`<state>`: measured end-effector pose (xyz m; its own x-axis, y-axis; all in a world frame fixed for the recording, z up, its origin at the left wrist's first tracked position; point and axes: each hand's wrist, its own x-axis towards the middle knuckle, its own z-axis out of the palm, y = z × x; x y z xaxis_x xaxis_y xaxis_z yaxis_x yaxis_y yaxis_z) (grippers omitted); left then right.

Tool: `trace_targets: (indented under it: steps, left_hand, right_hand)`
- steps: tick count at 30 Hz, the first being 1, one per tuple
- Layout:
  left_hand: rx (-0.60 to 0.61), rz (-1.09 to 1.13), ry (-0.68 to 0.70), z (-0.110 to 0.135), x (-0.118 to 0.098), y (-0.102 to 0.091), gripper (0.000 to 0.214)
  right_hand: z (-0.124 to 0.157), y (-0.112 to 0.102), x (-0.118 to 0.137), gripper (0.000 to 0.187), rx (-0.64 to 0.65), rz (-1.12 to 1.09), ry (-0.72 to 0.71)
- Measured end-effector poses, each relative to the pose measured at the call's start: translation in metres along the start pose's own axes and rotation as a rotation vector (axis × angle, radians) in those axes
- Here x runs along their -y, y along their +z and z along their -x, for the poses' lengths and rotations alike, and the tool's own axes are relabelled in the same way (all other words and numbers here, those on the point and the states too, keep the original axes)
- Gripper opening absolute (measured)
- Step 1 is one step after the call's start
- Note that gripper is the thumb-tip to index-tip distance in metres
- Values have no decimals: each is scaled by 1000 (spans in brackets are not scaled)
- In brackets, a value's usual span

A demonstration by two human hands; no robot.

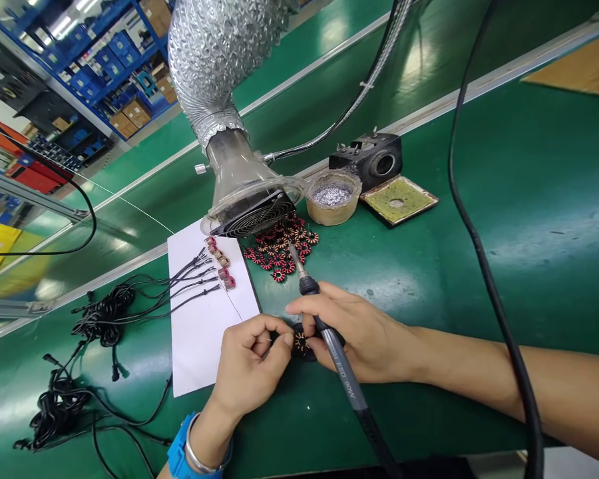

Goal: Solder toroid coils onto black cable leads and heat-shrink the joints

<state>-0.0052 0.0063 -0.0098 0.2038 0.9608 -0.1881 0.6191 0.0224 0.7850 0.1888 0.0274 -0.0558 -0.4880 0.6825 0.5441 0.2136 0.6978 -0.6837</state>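
My right hand (364, 326) is closed around a soldering iron (342, 372), its metal tip pointing up and away, over the near edge of a pile of small ring coils (284, 246) with red and copper windings. Below the iron, a single ring coil (302, 342) sits on a dark round piece, between my two hands. My left hand (254, 359) pinches at this coil's left side. A thin wire (233, 305) runs over the white sheet (199, 352) to this hand; what lies between the fingertips is mostly hidden.
Black cables (107, 313) with coils (219, 263) at their ends lie on the sheet and at left. A fume extractor hood (249, 179) hangs over the pile. Behind stand a solder-filled bowl (332, 196), an iron stand (369, 159) and a sponge tray (399, 199). A black cord (479, 246) crosses at right.
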Motion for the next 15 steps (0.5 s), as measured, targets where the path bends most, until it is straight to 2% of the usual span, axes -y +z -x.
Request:
trace_targets:
  steps: [4,7,10,15]
  left_hand:
    - [-9,-153,161,2,-5,3,12]
    - [-13,-225,222,3,-7,6,12]
    - [-6,-270,217,3,-9,7,12]
    - [42,-293,127,4,-12,9,14]
  right_hand:
    - [-1,0,1,40,-17,-2,-2]
    - [-1,1,1,38,-19,-2,-3]
    - [-2,2,1,36,-19,-7,-12]
    - [-1,3,1,36,-14,-21,-5]
